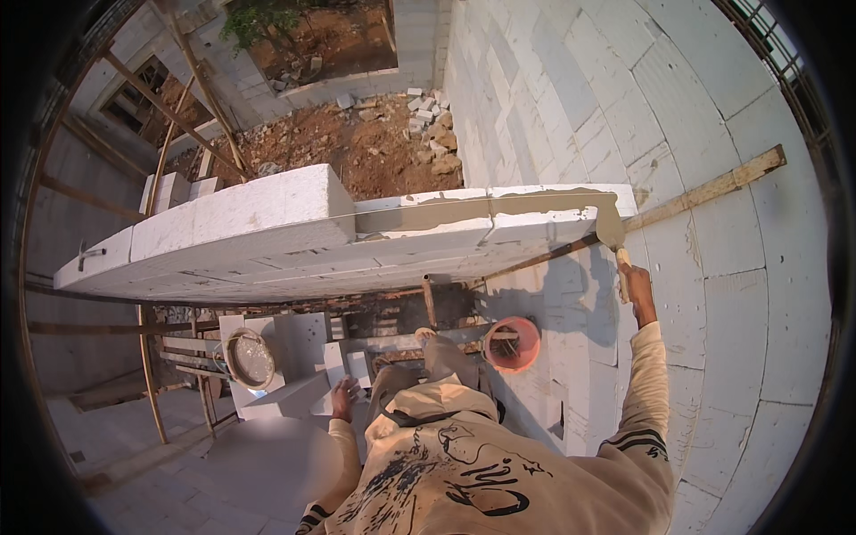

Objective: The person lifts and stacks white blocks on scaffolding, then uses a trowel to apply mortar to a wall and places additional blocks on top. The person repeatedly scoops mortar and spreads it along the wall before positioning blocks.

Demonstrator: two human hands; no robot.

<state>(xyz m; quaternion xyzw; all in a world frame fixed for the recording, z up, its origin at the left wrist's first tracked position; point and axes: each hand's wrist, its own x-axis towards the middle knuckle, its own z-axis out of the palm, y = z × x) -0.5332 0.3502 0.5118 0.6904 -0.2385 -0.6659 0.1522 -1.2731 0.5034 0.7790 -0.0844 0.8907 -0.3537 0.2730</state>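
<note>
My right hand [637, 291] is closed round the wooden handle of a trowel [610, 230]. Its blade lies at the right end of a strip of grey mortar [544, 203] spread along the top of a white block wall [428, 254]. A large white block [241, 214] sits on the same wall to the left of the mortar. Lower down, my left hand [343, 399] hangs beside several stacked white blocks [334, 366], its fingers loosely apart with nothing seen in them. Whether it touches a block is hard to make out.
A bucket of grey mortar [251, 359] stands on blocks at the left. An orange-red bucket [513, 345] is right of my legs. A tall block wall [713, 294] rises on the right, a wooden plank [713, 194] against it. Wooden poles [169, 116] cross at the left.
</note>
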